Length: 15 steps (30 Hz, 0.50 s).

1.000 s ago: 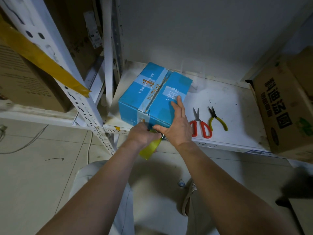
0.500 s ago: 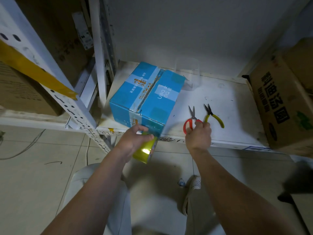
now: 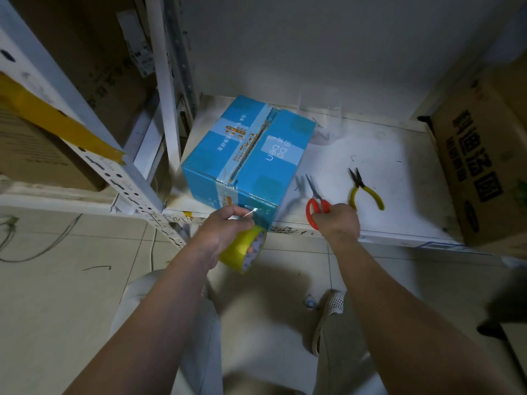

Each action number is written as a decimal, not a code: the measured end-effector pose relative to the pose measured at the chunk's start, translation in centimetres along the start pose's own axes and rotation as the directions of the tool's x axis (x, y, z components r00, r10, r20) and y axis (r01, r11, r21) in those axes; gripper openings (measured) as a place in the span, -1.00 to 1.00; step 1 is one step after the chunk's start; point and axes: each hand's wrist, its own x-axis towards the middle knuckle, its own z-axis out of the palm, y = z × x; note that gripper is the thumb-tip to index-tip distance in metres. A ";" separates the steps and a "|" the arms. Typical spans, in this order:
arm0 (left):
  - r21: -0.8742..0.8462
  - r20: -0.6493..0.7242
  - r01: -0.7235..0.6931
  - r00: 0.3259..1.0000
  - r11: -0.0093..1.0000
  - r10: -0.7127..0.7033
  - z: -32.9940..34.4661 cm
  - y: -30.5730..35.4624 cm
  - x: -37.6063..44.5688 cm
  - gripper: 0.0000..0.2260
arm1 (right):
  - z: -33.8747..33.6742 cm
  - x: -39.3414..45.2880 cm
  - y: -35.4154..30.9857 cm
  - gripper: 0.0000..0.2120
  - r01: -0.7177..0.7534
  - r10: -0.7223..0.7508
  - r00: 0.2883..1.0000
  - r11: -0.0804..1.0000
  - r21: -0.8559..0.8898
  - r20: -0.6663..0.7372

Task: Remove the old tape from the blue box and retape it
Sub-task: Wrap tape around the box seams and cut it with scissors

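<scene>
Blue cardboard box [image 3: 245, 155] sits on the white metal shelf [image 3: 370, 166], near its front left corner, turned at an angle, one corner just over the shelf edge. Pale tape strip runs along the top seam and down the near face.

Left hand [image 3: 225, 232] is at the box's lower near face, fingers curled round a yellow roll of packing tape [image 3: 245, 249], which hangs below the shelf edge. A shiny clear strip runs from the roll up to the box face, so the roll is likely held low to keep that strip taut for cutting.

Right hand [image 3: 336, 220] is at the shelf front, fingers clamped on the red-handled scissors [image 3: 316, 201], blades pointing away; probably picked up to cut the strip.

Yellow-handled pliers [image 3: 365, 192] lie just right of the scissors, untouched. Brown printed carton [image 3: 482, 172] at far right, cut off by the frame.

Hard to tell: where the fresh strip ends on the box, whether the top seam tape is old or new. Scissor blades are motion-blurred. Right fingertips hidden behind the hand.
</scene>
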 end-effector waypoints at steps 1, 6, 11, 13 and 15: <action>-0.010 -0.003 -0.002 1.000 1.000 0.002 0.0 0.1 -0.2 -0.90 | -0.3 -0.5 0.2 -0.69 -0.005 -0.001 0.999 0.991 0.134 0.047; -0.050 -0.079 -0.005 0.997 0.999 0.001 0.7 0.9 -1.1 -0.90 | -3.3 -3.9 2.7 -0.73 -0.135 -0.050 0.916 0.895 0.424 0.398; -0.031 -0.111 0.019 0.994 0.999 -0.022 1.0 0.9 -1.2 -0.81 | -6.8 -5.9 4.7 -0.80 -0.133 -0.096 0.751 0.947 0.292 0.653; -0.029 -0.107 0.021 0.994 0.999 -0.024 0.9 0.9 -1.3 -0.82 | -7.3 -6.2 4.4 -0.75 -0.112 -0.111 0.725 0.955 0.275 0.679; -0.025 -0.107 0.026 0.994 0.999 -0.028 0.8 0.9 -1.1 -0.81 | -7.2 -6.4 3.3 -0.72 -0.085 -0.111 0.725 0.965 0.248 0.680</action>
